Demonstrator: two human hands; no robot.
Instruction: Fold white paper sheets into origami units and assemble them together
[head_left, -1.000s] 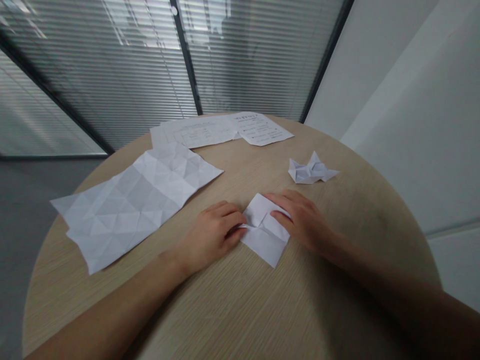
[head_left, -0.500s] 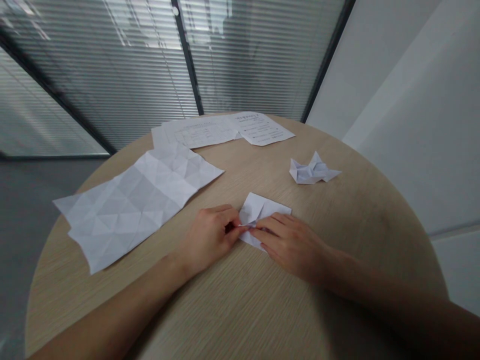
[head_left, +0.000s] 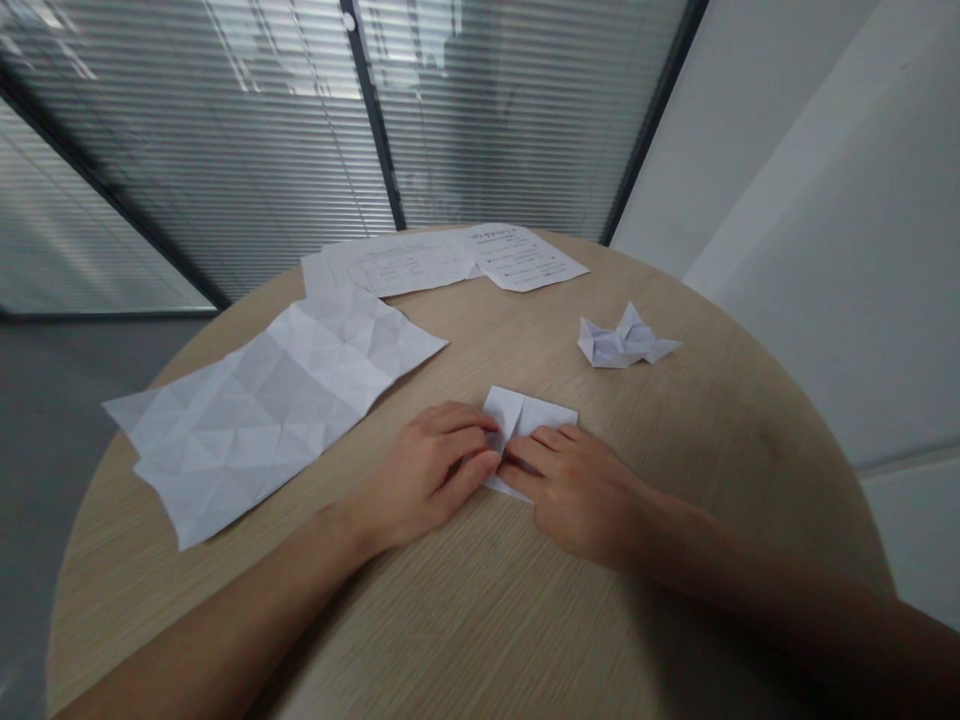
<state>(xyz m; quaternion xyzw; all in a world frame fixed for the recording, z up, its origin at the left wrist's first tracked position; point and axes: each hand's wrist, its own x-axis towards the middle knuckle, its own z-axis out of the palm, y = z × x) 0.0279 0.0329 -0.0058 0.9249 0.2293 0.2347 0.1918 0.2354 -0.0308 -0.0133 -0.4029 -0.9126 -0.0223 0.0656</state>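
Observation:
A small folded sheet of white paper point(head_left: 547, 411) lies on the table in front of me, with a crease or slit running through its upper part. My left hand point(head_left: 439, 465) grips its left edge, thumb below and curled fingers above. From the right, my right hand point(head_left: 581, 485) has its bent fingers pressed on the paper's middle and right side. The fingertips of both hands nearly meet over the lower fold. Much of the paper's lower half is hidden under them.
A folded paper shape point(head_left: 626, 338) with pointed tips stands at the right. Large creased paper point(head_left: 277, 410) spreads over the left side. Printed sheets point(head_left: 450, 258) lie along the far edge of the round wooden table point(head_left: 480, 620). Beyond are blinds point(head_left: 247, 150).
The left hand's fingers have shifted up and further over the paper's left side. The right fingers have curled slightly more. The paper has moved a little to the left.

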